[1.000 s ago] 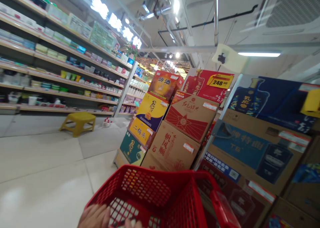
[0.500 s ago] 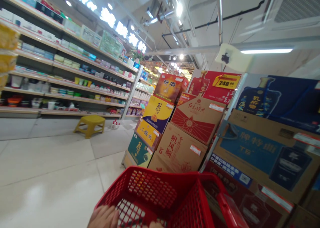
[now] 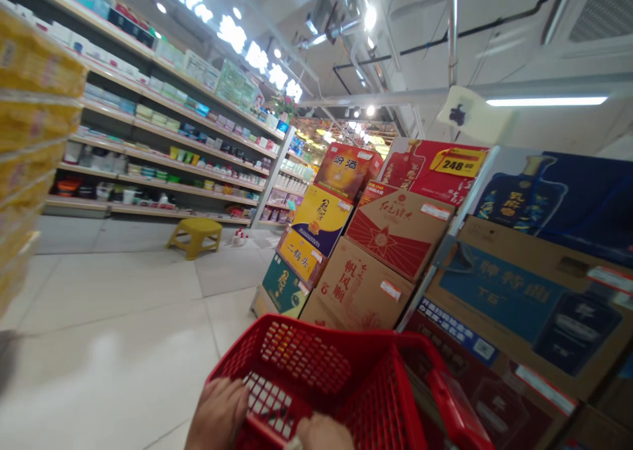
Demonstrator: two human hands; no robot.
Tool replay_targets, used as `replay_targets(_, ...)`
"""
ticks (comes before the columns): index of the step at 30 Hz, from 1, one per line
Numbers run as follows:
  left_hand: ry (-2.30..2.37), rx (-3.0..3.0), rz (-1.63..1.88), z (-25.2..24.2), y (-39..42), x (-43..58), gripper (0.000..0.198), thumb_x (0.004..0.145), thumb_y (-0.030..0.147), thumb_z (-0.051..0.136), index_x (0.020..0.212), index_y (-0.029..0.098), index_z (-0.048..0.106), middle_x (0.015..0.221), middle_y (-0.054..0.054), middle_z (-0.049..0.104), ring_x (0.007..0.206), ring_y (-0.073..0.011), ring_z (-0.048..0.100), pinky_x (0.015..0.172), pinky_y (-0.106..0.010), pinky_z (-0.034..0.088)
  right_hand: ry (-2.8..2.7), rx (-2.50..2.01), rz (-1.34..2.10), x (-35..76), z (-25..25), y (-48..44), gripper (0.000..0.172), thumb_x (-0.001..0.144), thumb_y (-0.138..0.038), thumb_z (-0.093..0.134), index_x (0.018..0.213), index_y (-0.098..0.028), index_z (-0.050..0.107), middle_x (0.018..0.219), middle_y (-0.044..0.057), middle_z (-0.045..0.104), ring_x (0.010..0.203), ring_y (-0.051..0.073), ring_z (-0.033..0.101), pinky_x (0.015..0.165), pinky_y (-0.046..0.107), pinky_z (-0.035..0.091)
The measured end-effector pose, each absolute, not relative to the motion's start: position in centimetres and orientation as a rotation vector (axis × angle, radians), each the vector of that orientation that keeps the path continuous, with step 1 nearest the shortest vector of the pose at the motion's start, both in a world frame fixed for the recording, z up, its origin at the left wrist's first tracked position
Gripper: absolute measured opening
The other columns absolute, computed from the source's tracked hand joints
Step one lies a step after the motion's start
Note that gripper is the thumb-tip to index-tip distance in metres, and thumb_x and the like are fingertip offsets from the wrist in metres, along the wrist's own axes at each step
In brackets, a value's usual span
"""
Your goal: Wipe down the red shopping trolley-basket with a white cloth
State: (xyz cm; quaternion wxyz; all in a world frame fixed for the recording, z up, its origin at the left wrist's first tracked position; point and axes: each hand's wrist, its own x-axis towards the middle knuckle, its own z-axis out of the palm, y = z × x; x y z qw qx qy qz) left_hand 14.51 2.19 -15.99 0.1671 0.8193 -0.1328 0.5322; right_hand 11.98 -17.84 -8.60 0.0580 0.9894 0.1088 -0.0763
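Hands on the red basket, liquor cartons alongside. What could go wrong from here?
The red plastic shopping basket runs close to the stacked liquor cartons on the right; its corner might clip them and unsettle the pile. The yellow-wrapped packs stacked at the left edge look near too, so a swing that way could snag them. The yellow plastic stool on the floor ahead could also be bumped, since the basket sits low in front.

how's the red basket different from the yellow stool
The red plastic shopping basket is a deep open container with mesh walls, while the yellow plastic stool is low, with a solid top and splayed legs. The basket sits right at the left hand and right hand, at its near edge; the stool stands farther off on the tiled floor. Both look like moulded plastic.
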Motion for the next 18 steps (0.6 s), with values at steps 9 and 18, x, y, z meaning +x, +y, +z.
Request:
replay_targets(9, -0.316, 2.442, 1.174, -15.0, 0.9, 12.9, 0.029, 0.091, 0.018, 0.039, 0.069, 0.018, 0.058, 0.071, -0.002, 0.059, 0.073, -0.0177, 0.049, 0.081, -0.037, 0.037, 0.502, 3.143, -0.283, 8.6, -4.6, -19.6, 0.028, 0.077, -0.044, 0.067, 0.091, -0.019, 0.067, 0.093, 0.01, 0.069, 0.089, 0.028, 0.065, 0.079, 0.035, 0.049)
replay_targets(18, -0.31, 2.448, 1.139, -15.5, 0.9, 13.2, 0.028, 0.091, 0.016, 0.039, 0.068, 0.018, 0.055, 0.069, -0.001, 0.056, 0.072, -0.0178, 0.046, 0.082, -0.038, 0.036, 0.476, 3.106, -0.267, 8.3, -4.7, -20.2, 0.028, 0.08, -0.047, 0.062, 0.09, -0.021, 0.065, 0.089, 0.008, 0.069, 0.085, 0.028, 0.066, 0.073, 0.034, 0.048)
